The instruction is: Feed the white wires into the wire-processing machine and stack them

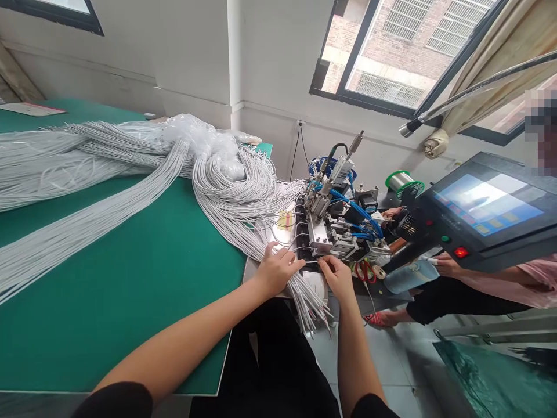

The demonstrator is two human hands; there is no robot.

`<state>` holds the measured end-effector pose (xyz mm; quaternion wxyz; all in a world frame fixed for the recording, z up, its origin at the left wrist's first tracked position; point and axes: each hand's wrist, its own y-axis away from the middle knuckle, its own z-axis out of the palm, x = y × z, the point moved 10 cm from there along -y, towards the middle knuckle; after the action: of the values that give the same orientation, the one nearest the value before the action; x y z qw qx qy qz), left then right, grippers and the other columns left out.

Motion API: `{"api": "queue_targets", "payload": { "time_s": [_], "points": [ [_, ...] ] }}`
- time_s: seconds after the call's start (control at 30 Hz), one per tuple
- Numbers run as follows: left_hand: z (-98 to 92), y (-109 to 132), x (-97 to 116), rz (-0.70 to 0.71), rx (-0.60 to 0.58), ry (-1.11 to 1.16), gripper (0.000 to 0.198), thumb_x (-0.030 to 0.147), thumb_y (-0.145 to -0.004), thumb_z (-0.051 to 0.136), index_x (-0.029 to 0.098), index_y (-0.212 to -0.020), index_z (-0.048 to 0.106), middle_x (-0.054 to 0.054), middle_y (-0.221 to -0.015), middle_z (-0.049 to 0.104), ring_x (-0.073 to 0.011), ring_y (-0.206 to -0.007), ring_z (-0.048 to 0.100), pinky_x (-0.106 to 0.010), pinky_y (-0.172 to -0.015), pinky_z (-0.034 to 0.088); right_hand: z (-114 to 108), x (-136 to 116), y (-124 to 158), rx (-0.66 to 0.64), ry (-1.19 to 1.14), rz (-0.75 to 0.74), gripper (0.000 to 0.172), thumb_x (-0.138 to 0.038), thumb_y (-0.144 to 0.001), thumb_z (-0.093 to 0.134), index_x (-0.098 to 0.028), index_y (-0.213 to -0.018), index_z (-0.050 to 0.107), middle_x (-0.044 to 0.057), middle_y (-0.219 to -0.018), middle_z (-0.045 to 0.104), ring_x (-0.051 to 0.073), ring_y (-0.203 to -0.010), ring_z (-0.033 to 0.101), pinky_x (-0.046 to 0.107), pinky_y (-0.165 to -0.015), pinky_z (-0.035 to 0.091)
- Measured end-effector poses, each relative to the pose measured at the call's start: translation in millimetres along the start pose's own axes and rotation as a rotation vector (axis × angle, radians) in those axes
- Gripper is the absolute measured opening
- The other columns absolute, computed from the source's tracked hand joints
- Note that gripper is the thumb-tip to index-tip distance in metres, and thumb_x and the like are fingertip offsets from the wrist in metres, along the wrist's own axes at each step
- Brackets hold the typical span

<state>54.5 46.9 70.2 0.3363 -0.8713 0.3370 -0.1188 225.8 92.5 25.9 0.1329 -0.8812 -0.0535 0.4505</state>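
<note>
Green table mat (pixel 130 290) carries long bundles of grey-white cables (pixel 87 174) fanning toward the right edge. Left hand (pixel 278 270) rests on the cable ends (pixel 311 302) that overhang the table edge, fingers closed together pinching a single thin wire (pixel 310 262). Right hand (pixel 337 276), just beside it, pinches the same wire's other end, fingertips shut. The wire lies directly in front of a small machine (pixel 335 226) with blue air hoses. Further right: red-handled scissors (pixel 363 271), a touchscreen panel (pixel 487 203), another person's hand (pixel 446 265).
</note>
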Motion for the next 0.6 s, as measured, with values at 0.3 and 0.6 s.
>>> {"api": "queue_targets", "payload": {
  "time_s": [0.3,0.6],
  "points": [
    [10.3,2,-3,-0.008,-0.079,0.039,0.04,0.004,-0.076,0.047,0.025,-0.106,0.062,-0.005,-0.089,0.062,-0.0201,-0.087,0.057,-0.048,-0.097,0.024,6,11,2,-0.029,-0.042,0.047,0.028,-0.043,-0.083,0.052,-0.019,-0.069,0.055,-0.002,-0.058,0.048,0.014,-0.056,0.042,0.025,-0.056,0.033],
    [22.2,4,-6,-0.029,-0.145,0.051,0.038,0.007,-0.08,0.047,0.025,-0.11,0.062,-0.005,-0.091,0.063,-0.0206,-0.09,0.056,-0.049,-0.098,0.024,12,25,-3,-0.089,-0.174,0.116,0.03,-0.045,-0.076,0.056,-0.018,-0.063,0.051,-0.003,-0.058,0.044,0.014,-0.06,0.041,0.024,-0.057,0.034]
  ]
}}
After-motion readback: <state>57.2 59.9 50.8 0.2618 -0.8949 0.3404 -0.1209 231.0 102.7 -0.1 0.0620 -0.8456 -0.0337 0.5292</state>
